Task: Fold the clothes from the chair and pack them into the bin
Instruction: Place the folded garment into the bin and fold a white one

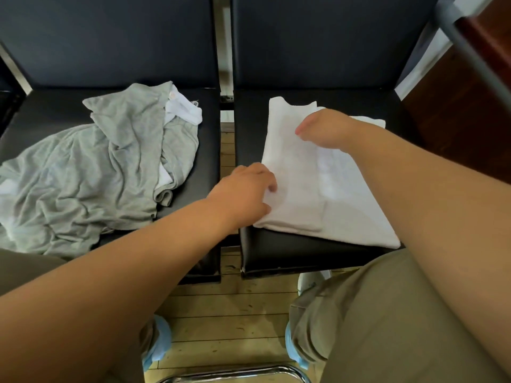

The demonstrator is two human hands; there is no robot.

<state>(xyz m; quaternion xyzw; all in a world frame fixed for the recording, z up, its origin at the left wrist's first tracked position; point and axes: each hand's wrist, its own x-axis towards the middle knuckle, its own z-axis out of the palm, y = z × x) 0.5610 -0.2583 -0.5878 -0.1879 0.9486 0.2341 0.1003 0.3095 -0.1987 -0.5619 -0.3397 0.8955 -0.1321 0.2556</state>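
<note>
— Surface?
— Smooth black chair seat (304,252) under the folded white shirt (312,183), plank floor (229,313) below; crumpled grey clothes (91,172) left of it
— Hands?
— Left hand (246,189) pinches its edge; right hand (329,128), I can't tell its grip

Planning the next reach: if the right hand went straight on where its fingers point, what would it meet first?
The right hand points left, low over the folded white shirt. Past that shirt's edge it would likely meet the crumpled grey shirt on the neighbouring chair first, though the hand's height is unclear.
</note>
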